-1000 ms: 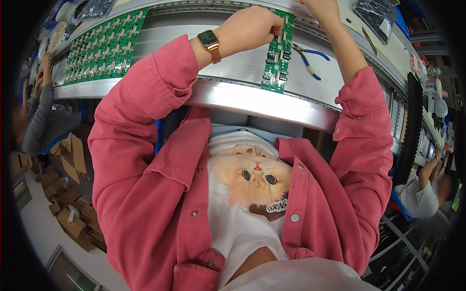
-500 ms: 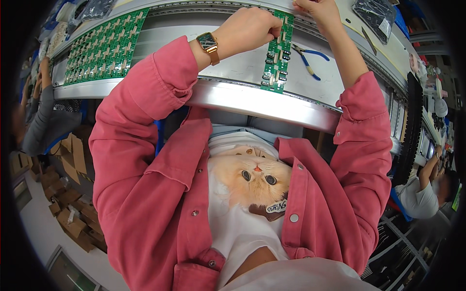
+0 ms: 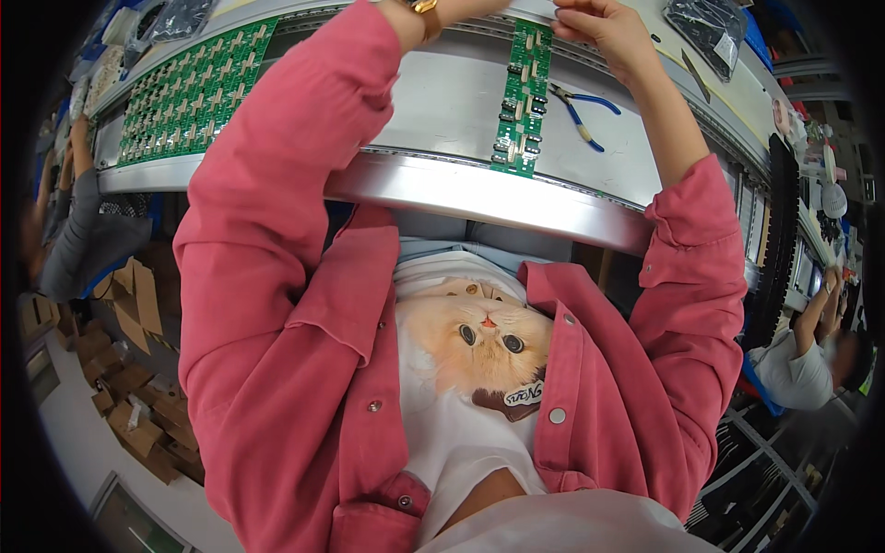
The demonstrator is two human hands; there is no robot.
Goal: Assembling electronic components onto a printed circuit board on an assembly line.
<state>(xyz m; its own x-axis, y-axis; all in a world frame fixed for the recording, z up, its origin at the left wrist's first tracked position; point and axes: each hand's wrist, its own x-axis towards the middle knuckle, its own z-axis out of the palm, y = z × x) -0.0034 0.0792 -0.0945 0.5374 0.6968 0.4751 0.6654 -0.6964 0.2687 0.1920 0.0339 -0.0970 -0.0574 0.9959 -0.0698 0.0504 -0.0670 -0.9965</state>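
A narrow green circuit board (image 3: pixel 523 111) with black and pale connectors lies across the metal work rails, running away from me. My left hand (image 3: pixel 468 8) has reached to the picture's upper edge, left of the board's far end, and its fingers are cut off from view. My right hand (image 3: pixel 604 29) is bent just right of that far end with fingertips pinched together; whatever they hold is too small to make out. On the metal surface right of the board lie pliers (image 3: pixel 579 118) with blue and yellow handles, touched by neither hand.
A large panel of green circuit boards (image 3: pixel 194 97) sits on the rails at the left. The rounded metal front rail (image 3: pixel 433 184) crosses before me. Dark plastic-wrapped items (image 3: pixel 705 35) lie at the far right. Other people work at both sides; cardboard boxes (image 3: pixel 138 300) stand lower left.
My left hand has left the board and moved up and away, partly out of the picture. My right hand has shifted slightly, its fingers now lower beside the board's far end.
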